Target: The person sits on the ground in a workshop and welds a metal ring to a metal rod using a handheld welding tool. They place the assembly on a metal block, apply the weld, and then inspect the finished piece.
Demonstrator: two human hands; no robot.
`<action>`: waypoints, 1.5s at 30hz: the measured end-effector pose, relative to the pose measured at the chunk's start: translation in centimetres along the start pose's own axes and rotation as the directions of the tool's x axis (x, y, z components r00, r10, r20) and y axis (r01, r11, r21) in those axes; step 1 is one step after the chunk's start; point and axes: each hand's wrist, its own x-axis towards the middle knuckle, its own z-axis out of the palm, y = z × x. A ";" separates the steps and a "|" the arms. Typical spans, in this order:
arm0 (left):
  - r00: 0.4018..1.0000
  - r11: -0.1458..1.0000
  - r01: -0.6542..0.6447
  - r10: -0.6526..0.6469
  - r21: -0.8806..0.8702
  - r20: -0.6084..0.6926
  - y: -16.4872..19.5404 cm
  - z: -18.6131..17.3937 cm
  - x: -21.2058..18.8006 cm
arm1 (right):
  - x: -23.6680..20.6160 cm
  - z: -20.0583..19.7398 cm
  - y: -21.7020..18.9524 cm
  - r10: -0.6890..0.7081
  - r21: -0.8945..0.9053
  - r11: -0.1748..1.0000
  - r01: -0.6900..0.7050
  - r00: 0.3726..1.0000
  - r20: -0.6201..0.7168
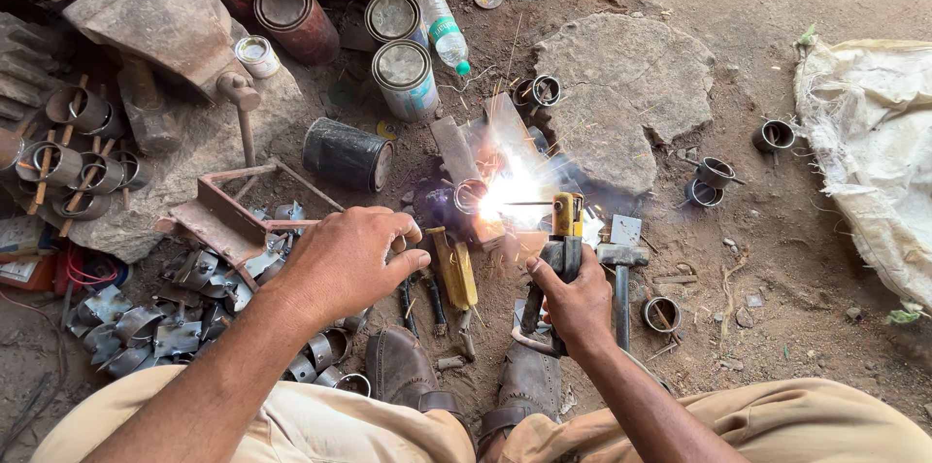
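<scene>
Right hand (575, 303) is closed around the electrode holder (561, 248), yellow-tipped, rod pointing left into the weld arc (507, 193). The arc sits on a small metal ring (470, 195) against a flat steel plate (512, 138); glare hides the joint itself.

Left hand (345, 259) is left of the arc, fingers curled down, knuckles up; cannot tell if it grips anything.

Relative to the arc:
- just right and below: hammer (620, 269) lying on the dirt floor
- right: flat stone (626, 94)
- above left: two tins (403, 75) with grey lids, clear plastic bottle (444, 31) with green cap and blue-white label beside them
- left: black can (345, 154) on its side
- far left below: pile of bent metal clamps (155, 322)
- far right: white woven sack (869, 152)
</scene>
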 end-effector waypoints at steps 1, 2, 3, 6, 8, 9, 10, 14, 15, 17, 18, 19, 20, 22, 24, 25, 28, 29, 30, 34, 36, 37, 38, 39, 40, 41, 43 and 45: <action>1.000 1.000 0.006 -0.006 -0.024 -0.008 -0.1 -0.1 -0.2 | -0.1 -0.1 0.0 -0.012 0.035 0.999 0.013 1.000 -0.016; 1.000 0.999 0.011 -0.012 -0.049 -0.016 -0.2 -0.1 -0.4 | -0.2 -0.1 0.0 -0.024 0.070 0.997 0.026 0.999 -0.032; 1.000 1.000 -0.006 0.005 -0.026 -0.014 -0.2 -0.1 -0.4 | -0.1 -0.2 0.0 -0.065 0.063 0.996 0.070 0.995 -0.077; 0.999 0.999 -0.042 0.043 0.025 -0.008 -0.2 0.0 -0.2 | 0.8 -0.7 0.1 -0.158 0.111 0.978 0.176 0.975 -0.159; 0.999 0.999 -0.039 0.039 0.038 -0.001 -0.2 -0.1 -0.2 | 1.3 -0.7 0.4 -0.175 0.245 0.948 0.205 0.974 -0.142; 0.999 0.999 -0.039 0.039 0.038 -0.007 -0.2 -0.1 -0.1 | 1.4 -0.6 0.6 -0.169 0.225 0.954 0.197 0.976 -0.137; 0.999 0.999 -0.040 0.041 0.036 -0.011 -0.2 -0.1 -0.1 | 1.4 -0.5 0.7 -0.163 0.202 0.961 0.188 0.977 -0.134; 1.000 1.000 -0.015 0.015 0.019 0.003 0.0 0.0 -0.1 | 1.1 -0.3 0.9 -0.097 0.186 0.976 0.114 0.990 -0.099; 1.000 1.000 -0.017 0.017 0.022 0.005 0.0 0.0 -0.1 | 1.1 -0.3 0.8 -0.104 0.183 0.976 0.121 0.989 -0.103; 1.000 0.999 -0.019 0.019 0.033 0.005 0.0 -0.1 -0.1 | 1.1 -0.3 0.6 -0.120 0.181 0.974 0.138 0.987 -0.109; 1.000 0.999 -0.015 0.014 0.042 0.008 -0.1 -0.1 -0.1 | 1.1 -0.2 0.4 -0.117 0.186 0.973 0.136 0.987 -0.106; 1.000 0.999 -0.012 0.012 0.050 0.011 -0.1 -0.2 -0.1 | 1.1 -0.3 0.3 -0.115 0.189 0.973 0.133 0.988 -0.106; 1.000 0.998 -0.011 0.010 0.059 0.014 0.0 -0.2 -0.1 | 1.1 -0.3 0.2 -0.111 0.192 0.973 0.130 0.988 -0.106; 1.000 0.999 -0.019 0.018 0.049 0.022 0.1 -0.2 -0.1 | 1.1 -0.4 0.1 -0.104 0.207 0.970 0.124 0.989 -0.105; 0.999 0.998 -0.022 0.020 0.052 0.029 0.2 -0.2 -0.1 | 1.0 -0.5 0.1 -0.102 0.213 0.969 0.121 0.990 -0.099; 0.999 0.998 -0.023 0.021 0.059 0.032 0.3 -0.2 -0.1 | 0.9 -0.5 0.1 -0.104 0.210 0.970 0.122 0.990 -0.095; 0.996 0.998 0.039 -0.042 0.047 0.082 0.4 -0.1 0.0 | 0.8 -0.7 -0.1 -0.077 0.184 0.979 0.087 0.995 -0.062; 0.992 0.997 0.071 -0.075 0.039 0.106 0.3 -0.1 0.1 | 0.7 -0.8 -0.2 -0.062 0.172 0.983 0.070 0.997 -0.047; 0.991 0.997 0.073 -0.077 0.041 0.114 0.2 -0.1 0.2 | 0.6 -0.8 -0.4 -0.064 0.168 0.983 0.071 0.997 -0.045; 0.985 0.993 0.060 -0.076 0.105 0.157 -0.4 0.8 0.9 | 0.0 -1.1 -0.8 -0.074 0.191 0.978 0.080 0.996 -0.039; 0.985 0.990 0.030 -0.052 0.138 0.162 -0.8 1.5 1.2 | -0.3 -1.3 -0.9 -0.096 0.209 0.972 0.102 0.995 -0.037; 0.987 0.990 0.006 -0.028 0.139 0.156 -1.0 2.1 1.2 | -0.4 -1.4 -0.9 -0.112 0.210 0.971 0.118 0.993 -0.038; 0.989 0.990 -0.019 -0.003 0.141 0.150 -1.1 2.6 1.1 | -0.6 -1.6 -0.9 -0.129 0.210 0.968 0.135 0.991 -0.040; 0.984 0.988 -0.022 -0.005 0.153 0.177 -1.1 3.2 1.1 | -0.7 -1.7 -0.8 -0.129 0.220 0.966 0.137 0.990 -0.049; 0.979 0.986 -0.025 -0.009 0.166 0.204 -1.1 3.7 1.0 | -0.9 -1.9 -0.7 -0.130 0.232 0.963 0.139 0.990 -0.057; 0.973 0.983 -0.028 -0.014 0.180 0.229 -1.1 4.2 0.9 | -1.0 -2.0 -0.7 -0.132 0.244 0.959 0.143 0.989 -0.063; 0.963 0.982 -0.025 -0.027 0.189 0.270 -1.1 5.0 0.3 | -1.5 -2.3 -0.6 -0.117 0.277 0.953 0.127 0.992 -0.053; 0.952 0.980 -0.038 -0.024 0.196 0.304 -0.9 5.7 -0.1 | -2.0 -2.8 -0.7 -0.147 0.315 0.936 0.158 0.987 -0.059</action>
